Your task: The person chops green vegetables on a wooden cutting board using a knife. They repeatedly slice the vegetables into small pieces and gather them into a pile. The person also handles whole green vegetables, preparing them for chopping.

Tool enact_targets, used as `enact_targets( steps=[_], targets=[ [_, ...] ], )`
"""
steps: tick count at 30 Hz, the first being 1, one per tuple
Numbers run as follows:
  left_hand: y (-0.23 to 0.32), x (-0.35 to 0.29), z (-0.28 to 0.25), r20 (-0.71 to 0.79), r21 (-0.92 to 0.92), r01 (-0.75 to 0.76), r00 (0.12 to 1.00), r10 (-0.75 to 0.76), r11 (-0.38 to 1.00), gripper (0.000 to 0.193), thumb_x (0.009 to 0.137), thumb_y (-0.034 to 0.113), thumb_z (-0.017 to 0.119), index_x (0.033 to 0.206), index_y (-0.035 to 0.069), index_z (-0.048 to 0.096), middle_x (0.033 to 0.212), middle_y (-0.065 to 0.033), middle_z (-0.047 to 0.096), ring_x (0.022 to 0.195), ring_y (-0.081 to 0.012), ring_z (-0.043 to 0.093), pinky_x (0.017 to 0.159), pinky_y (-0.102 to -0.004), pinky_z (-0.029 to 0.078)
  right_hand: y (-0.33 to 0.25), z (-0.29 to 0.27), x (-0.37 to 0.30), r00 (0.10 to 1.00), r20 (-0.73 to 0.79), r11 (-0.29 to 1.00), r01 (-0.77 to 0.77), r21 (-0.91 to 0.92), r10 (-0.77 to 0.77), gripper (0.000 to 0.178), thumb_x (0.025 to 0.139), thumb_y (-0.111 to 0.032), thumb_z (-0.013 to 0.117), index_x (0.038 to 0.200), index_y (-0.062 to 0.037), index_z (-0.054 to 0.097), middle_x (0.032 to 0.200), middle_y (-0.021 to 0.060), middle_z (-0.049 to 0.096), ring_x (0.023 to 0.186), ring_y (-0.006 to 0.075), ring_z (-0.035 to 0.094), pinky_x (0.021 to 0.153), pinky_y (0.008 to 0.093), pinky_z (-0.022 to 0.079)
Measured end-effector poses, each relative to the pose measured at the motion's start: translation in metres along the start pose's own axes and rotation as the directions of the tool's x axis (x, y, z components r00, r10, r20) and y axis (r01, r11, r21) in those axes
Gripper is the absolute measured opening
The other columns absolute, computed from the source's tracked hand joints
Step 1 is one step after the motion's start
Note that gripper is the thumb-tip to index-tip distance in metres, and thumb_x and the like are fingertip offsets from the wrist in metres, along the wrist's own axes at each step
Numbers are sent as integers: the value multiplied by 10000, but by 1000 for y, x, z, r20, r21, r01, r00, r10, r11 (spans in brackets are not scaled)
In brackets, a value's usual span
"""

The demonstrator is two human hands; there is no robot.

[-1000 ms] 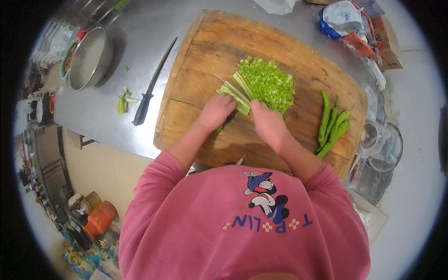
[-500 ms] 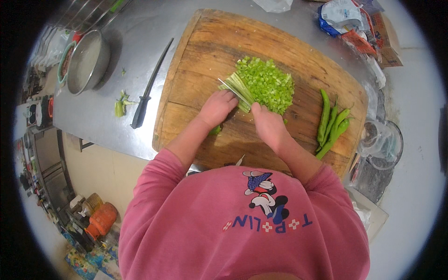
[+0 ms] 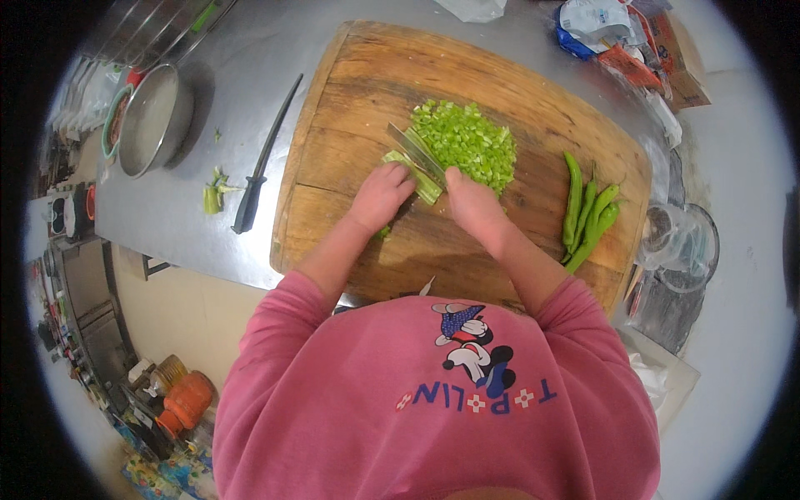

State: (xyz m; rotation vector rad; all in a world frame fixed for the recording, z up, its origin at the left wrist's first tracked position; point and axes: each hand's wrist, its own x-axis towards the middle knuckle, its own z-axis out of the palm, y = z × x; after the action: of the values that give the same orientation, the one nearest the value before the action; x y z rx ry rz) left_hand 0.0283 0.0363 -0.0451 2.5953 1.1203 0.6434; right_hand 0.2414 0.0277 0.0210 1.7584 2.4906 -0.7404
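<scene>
On a thick wooden cutting board (image 3: 350,75), my right hand (image 3: 475,202) is closed around a knife (image 3: 418,151). Its handle is hidden in the hand, and the blade points away to the left. Curled fingers of my left hand (image 3: 379,198) press on a bundle of pale green vegetable strips (image 3: 427,190), just left of the blade. A heap of small diced green pieces (image 3: 475,146) lies right against the blade's other side. Several long green chili peppers (image 3: 590,212) rest on the board's right part.
Left of the board lie a black-handled sharpening steel (image 3: 262,162) and green scraps (image 3: 212,197) on the metal table (image 3: 167,225). A metal bowl (image 3: 157,121) stands farther left. Packages (image 3: 596,25) and a cardboard box (image 3: 679,67) sit at the far right, with a clear plastic container (image 3: 687,246) nearer.
The knife blade has tilted, showing more of its flat side, and separates the strips from the diced heap more. Both hands stay in nearly the same places; the whole view has shifted slightly.
</scene>
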Motion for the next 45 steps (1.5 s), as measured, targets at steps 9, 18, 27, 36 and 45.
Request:
enact_targets(
  steps=[9,18,27,36,45],
  targets=[
    [-9,11,13,-57,-11,-29,998,28,1000,211,792,135,548,970,88,650,949,-92,581,982,-289,554,827,-405,477,-8,-12,-14,995,90,998,-26,-59,32,121,894,-30,434,1010,-4,455,907,250,635,813,423,660,688,495,527],
    [1,-1,5,-71,121,-9,997,18,993,215,786,125,557,980,82,641,1038,-85,622,1007,-274,584,877,-405,460,-2,5,3,998,32,999,-46,19,45,147,885,-22,438,1030,-10,451,931,254,632,825,421,656,705,508,521],
    [-4,2,11,-3,41,12,1000,-12,999,172,773,118,561,926,77,627,1037,-107,621,997,-293,581,862,-402,465,-5,-12,-15,995,101,996,21,-85,-13,139,897,-47,436,1031,-19,455,924,245,634,810,417,658,689,504,523],
    [-1,-1,7,-88,-6,3,996,-4,1000,134,773,128,561,877,64,615,993,-99,591,982,-298,569,824,-389,485,2,10,10,1000,10,999,-26,24,26,148,871,-23,468,1013,-2,433,910,256,631,805,433,643,675,516,504],
    [-4,0,10,-32,-29,45,998,-46,999,154,771,120,561,902,75,629,942,-97,582,948,-305,565,813,-403,481,-12,-4,-14,991,124,997,-34,-72,43,157,879,-30,451,1036,-16,449,928,241,632,814,418,658,700,500,524]
  ],
)
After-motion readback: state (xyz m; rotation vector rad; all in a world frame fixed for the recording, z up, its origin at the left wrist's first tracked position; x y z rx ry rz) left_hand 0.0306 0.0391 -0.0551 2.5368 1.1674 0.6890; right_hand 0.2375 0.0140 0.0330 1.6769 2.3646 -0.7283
